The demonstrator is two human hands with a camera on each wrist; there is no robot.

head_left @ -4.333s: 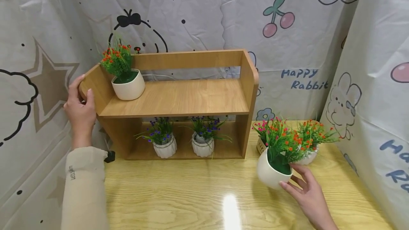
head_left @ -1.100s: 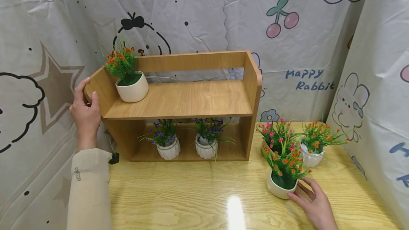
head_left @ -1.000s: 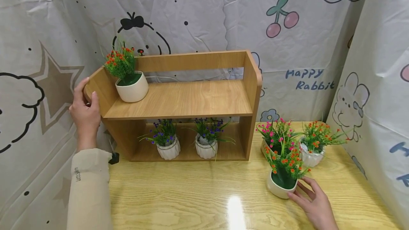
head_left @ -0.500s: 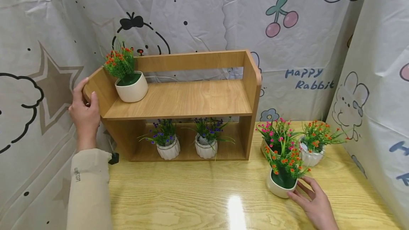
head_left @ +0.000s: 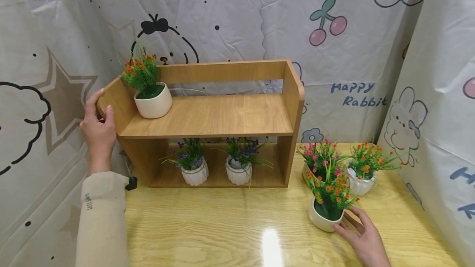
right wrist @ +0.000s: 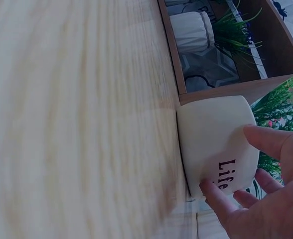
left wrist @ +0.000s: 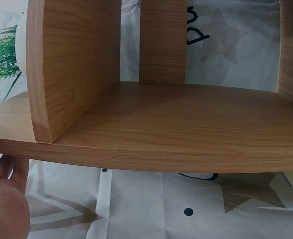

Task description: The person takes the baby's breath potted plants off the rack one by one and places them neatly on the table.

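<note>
With my left hand (head_left: 98, 131) I grip the upper left side panel of a two-tier wooden shelf (head_left: 211, 114); the left wrist view catches part of the hand at its edge. At the table's right, my right hand (head_left: 361, 234) holds a cream pot (head_left: 323, 219) with orange and pink artificial flowers. The right wrist view shows fingers and thumb on this pot (right wrist: 211, 129), printed "Life", which stands upright on the table. Behind it are a pink-flowered pot (head_left: 308, 172), partly hidden, and a white pot with orange flowers (head_left: 360, 182).
Another cream pot (head_left: 154, 104) with orange flowers stands at the left of the upper shelf. Two white fluted pots, one left (head_left: 195, 174) and one right (head_left: 239, 172), hold purple flowers on the lower level. A printed curtain (head_left: 230, 19) surrounds the pale wooden table (head_left: 200, 226).
Since the oldest frame, the right hand has lowered the tilted cream pot onto the table, upright. Over the last second both hands have stayed almost still.
</note>
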